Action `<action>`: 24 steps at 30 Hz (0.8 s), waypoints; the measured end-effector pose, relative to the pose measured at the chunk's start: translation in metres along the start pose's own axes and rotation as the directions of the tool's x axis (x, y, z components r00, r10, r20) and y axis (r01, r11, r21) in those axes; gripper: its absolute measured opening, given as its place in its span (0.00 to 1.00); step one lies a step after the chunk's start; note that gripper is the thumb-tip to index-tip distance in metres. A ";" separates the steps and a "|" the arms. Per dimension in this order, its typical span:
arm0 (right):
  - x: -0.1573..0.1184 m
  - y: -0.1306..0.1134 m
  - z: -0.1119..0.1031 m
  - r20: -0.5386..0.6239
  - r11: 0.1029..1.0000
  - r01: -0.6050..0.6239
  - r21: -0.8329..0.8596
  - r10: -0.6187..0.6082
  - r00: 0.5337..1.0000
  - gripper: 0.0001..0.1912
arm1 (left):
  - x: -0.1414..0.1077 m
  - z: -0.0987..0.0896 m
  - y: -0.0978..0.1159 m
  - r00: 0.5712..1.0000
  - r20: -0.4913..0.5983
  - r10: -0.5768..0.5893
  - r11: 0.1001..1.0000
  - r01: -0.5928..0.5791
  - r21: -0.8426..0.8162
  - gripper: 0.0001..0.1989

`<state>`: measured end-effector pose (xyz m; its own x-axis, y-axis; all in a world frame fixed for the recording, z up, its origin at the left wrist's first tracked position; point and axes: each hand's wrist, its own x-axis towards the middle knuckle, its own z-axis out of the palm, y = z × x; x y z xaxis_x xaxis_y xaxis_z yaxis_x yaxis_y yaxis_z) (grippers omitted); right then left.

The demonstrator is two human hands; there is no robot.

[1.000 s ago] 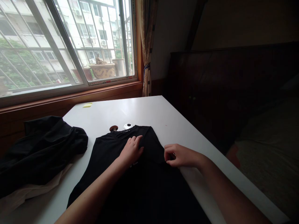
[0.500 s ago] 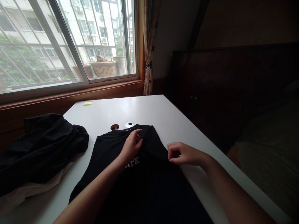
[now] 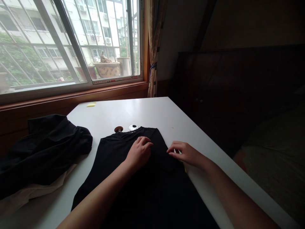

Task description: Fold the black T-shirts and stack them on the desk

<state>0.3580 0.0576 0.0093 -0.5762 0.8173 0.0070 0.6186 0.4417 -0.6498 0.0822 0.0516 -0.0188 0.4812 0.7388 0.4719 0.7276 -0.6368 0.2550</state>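
A black shirt (image 3: 111, 159) lies spread flat on the white table (image 3: 152, 111), its neckline toward the window. Over the upper chest of the shirt, my left hand (image 3: 140, 151) is palm down with loosely bent fingers, holding nothing; it covers the white print. At the shirt's right edge, near the sleeve, is my right hand (image 3: 184, 153). Its thumb and fingers are slightly apart, the tips at or just above the cloth, and no fabric shows pinched between them.
A heap of dark clothing (image 3: 52, 149) with a pale cloth (image 3: 45, 192) beneath lies on the left. Beyond the collar are a round hole (image 3: 118, 129) and a silver ring-shaped fitting (image 3: 133, 127). A yellow note (image 3: 91, 104) lies near the far edge, by the window.
My left hand has moved slightly down and right, over the print. My right hand has come up along the shirt's edge, its fingers loosened from a pinch. The sleeve part lies flatter.
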 end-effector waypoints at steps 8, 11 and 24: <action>0.001 0.030 0.021 0.034 0.940 -0.083 -0.331 0.099 0.994 0.30 | -0.015 0.009 0.022 0.921 0.304 0.245 0.969 -0.236 -0.068 0.28; -0.003 0.032 0.022 0.047 0.912 -0.143 -0.385 0.174 0.984 0.32 | -0.020 0.013 0.019 0.912 0.348 0.216 0.976 -0.212 -0.052 0.33; 0.000 0.034 0.027 -0.006 0.871 -0.150 -0.468 0.167 0.986 0.30 | -0.018 0.013 0.015 0.912 0.360 0.196 0.979 -0.203 -0.018 0.36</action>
<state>0.3645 0.0626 -0.0336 -0.4618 0.8816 -0.0974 0.8753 0.4351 -0.2109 0.0908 0.0322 -0.0347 0.7574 0.6287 0.1764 0.6059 -0.7774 0.1689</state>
